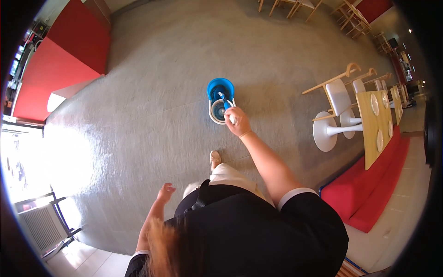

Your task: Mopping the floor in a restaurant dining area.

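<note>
Out in front of me on the floor stands a blue mop bucket (213,86) with a round spin basket (211,113) at its near end. My right hand (238,122) is closed round the blue and white handle of a mop (226,102), above the bucket. The handle runs down towards the bucket's blue far end; its mop head cannot be made out. At my left side, my left hand (166,191) hangs free with loosely bent fingers, touching nothing.
A red counter (69,51) stands at the far left, near a bright doorway (23,152). To the right are wooden tables with plates (374,104), white pedestal bases (324,131), chairs (339,97) and a red bench (350,198). A metal-framed board (43,226) stands at the lower left.
</note>
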A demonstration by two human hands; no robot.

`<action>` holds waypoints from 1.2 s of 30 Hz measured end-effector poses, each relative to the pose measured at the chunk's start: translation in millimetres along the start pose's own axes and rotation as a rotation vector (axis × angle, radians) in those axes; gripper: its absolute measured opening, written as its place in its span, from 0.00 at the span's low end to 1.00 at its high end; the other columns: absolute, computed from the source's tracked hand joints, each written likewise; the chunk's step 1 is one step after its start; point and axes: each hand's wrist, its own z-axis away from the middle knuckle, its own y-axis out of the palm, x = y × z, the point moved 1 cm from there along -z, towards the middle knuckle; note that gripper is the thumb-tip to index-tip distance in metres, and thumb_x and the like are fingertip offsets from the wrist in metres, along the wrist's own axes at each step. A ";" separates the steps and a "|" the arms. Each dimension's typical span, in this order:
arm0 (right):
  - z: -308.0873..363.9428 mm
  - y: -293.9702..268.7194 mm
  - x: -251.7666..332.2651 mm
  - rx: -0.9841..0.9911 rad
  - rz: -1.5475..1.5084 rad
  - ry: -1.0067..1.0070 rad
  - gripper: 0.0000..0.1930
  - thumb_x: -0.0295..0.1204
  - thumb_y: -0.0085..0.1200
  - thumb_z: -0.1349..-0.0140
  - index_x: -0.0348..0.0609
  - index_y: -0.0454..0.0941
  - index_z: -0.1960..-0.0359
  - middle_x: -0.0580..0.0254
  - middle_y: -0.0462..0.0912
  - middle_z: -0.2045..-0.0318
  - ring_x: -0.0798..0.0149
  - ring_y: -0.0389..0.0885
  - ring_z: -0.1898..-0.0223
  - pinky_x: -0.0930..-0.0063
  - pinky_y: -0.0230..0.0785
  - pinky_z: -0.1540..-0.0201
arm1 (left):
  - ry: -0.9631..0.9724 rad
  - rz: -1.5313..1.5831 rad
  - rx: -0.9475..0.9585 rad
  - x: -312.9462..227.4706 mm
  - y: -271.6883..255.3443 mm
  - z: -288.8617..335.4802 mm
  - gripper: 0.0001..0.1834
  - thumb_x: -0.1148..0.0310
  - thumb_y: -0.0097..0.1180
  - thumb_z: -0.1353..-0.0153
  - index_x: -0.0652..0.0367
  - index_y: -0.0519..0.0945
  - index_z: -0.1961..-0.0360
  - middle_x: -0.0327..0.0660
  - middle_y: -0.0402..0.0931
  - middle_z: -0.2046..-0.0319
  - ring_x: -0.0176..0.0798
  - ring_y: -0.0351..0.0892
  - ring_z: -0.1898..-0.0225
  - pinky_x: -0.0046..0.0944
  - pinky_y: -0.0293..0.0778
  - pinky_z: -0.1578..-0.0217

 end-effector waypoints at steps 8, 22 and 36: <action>-82.4 11.9 -46.9 -0.036 0.002 0.028 0.01 0.22 0.47 0.52 0.40 0.69 0.78 0.57 0.74 0.76 0.58 0.73 0.72 0.72 0.65 0.68 | 0.090 0.208 -0.148 -32.2 -74.2 -103.8 0.19 0.61 0.54 0.52 0.55 0.70 0.58 0.41 0.76 0.67 0.41 0.72 0.60 0.37 0.66 0.58; -137.1 -11.2 -76.4 -0.386 0.108 0.508 0.06 0.28 0.49 0.48 0.37 0.72 0.74 0.59 0.77 0.74 0.68 0.74 0.71 0.77 0.66 0.67 | 0.236 -0.146 -0.236 -86.4 -326.1 -304.0 0.20 0.57 0.53 0.53 0.56 0.72 0.60 0.47 0.75 0.67 0.45 0.74 0.64 0.39 0.69 0.63; -189.5 61.2 -85.3 -0.324 0.192 0.456 0.05 0.26 0.48 0.49 0.37 0.72 0.73 0.56 0.76 0.68 0.65 0.73 0.68 0.76 0.65 0.64 | 0.192 -0.015 -0.017 -140.5 -347.8 -330.6 0.18 0.60 0.54 0.52 0.57 0.71 0.61 0.45 0.76 0.70 0.42 0.75 0.66 0.37 0.69 0.64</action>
